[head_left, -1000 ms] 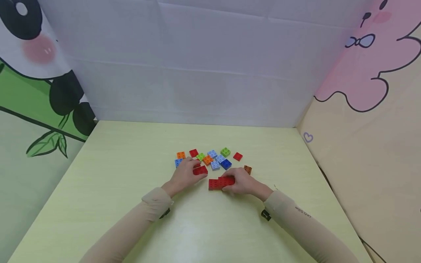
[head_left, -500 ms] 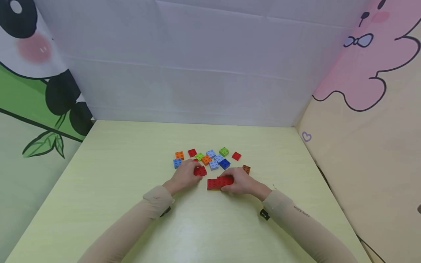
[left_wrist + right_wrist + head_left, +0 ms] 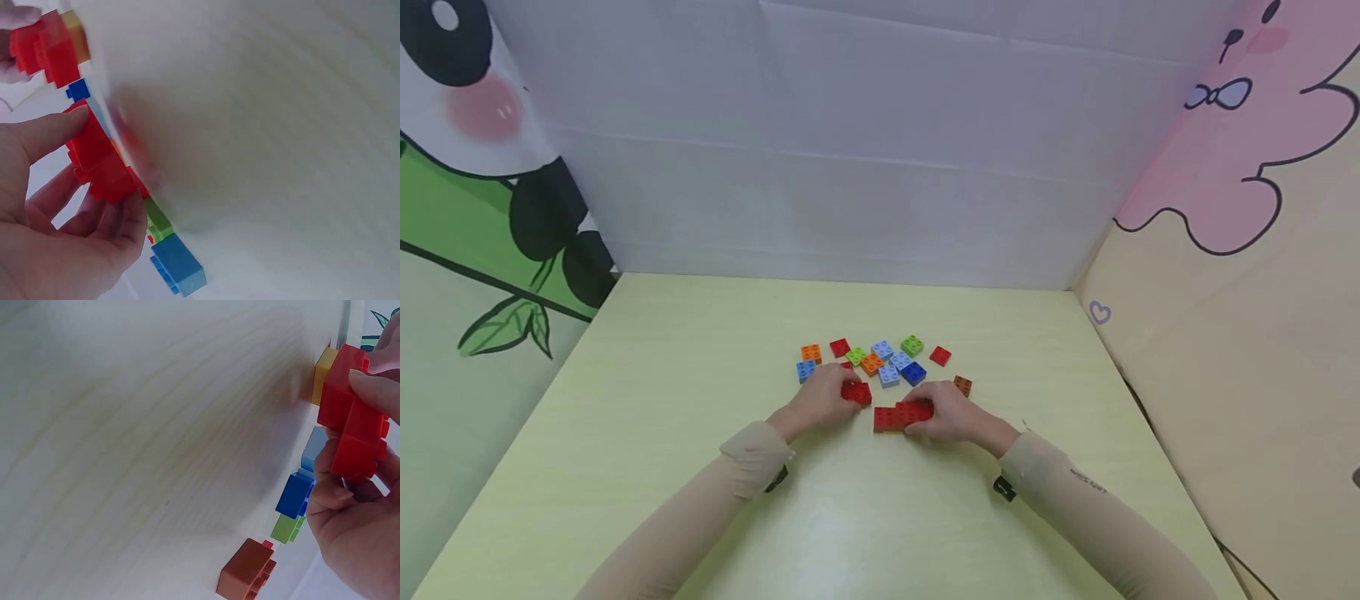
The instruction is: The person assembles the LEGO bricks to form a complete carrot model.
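Observation:
My left hand (image 3: 820, 400) pinches a red building brick piece (image 3: 103, 156) between thumb and fingers. In the left wrist view its outline is stepped, like two bricks joined. My right hand (image 3: 953, 413) grips a second red piece (image 3: 887, 419), two studded bricks set stepwise, with the thumb on one side and fingers on the other. A yellow brick (image 3: 324, 376) sits under the far end of that piece. The two red pieces are apart, with a small gap between them in the head view.
Behind the hands lie loose bricks: orange (image 3: 811, 353), light blue (image 3: 889, 377), dark blue (image 3: 913, 372), green (image 3: 912, 345) and red (image 3: 940, 356). A brown brick (image 3: 245, 569) lies beyond the right hand, a blue one (image 3: 178, 265) by the left. A white wall (image 3: 850, 208) backs the table.
My left hand has drawn slightly nearer to me, and the red piece in it has tilted a little. The right hand has stayed in place with its bricks.

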Demonstrator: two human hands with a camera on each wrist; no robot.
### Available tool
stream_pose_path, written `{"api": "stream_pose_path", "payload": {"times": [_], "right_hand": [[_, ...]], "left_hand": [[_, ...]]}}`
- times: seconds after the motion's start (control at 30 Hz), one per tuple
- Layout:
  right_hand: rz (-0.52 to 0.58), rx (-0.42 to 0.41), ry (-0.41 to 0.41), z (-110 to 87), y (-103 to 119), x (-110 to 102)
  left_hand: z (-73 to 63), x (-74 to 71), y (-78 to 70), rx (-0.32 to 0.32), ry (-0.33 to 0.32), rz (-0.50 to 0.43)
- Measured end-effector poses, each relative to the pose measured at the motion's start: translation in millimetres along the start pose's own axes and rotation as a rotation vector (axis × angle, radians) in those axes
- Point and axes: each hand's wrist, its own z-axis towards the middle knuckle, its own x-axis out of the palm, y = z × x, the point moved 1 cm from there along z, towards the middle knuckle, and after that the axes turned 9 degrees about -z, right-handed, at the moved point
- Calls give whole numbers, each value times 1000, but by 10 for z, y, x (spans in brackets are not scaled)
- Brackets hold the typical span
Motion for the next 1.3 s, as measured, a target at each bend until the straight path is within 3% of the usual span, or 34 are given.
{"api": "stream_pose_path", "payload": {"times": [0.17, 0.5, 0.77, 1.3], "right_hand": [[9, 10, -5, 2, 8, -25], [19, -6, -3, 30, -34, -4], [24, 2, 1, 27, -21, 2], [17, -8, -13, 4, -26, 18]], "left_hand": [[5, -80, -91, -37, 9, -111], [-12, -114, -233, -23, 73, -155], [-54, -50, -309, -5, 95, -154], [-71, 111, -314, 71, 140, -138]]}}
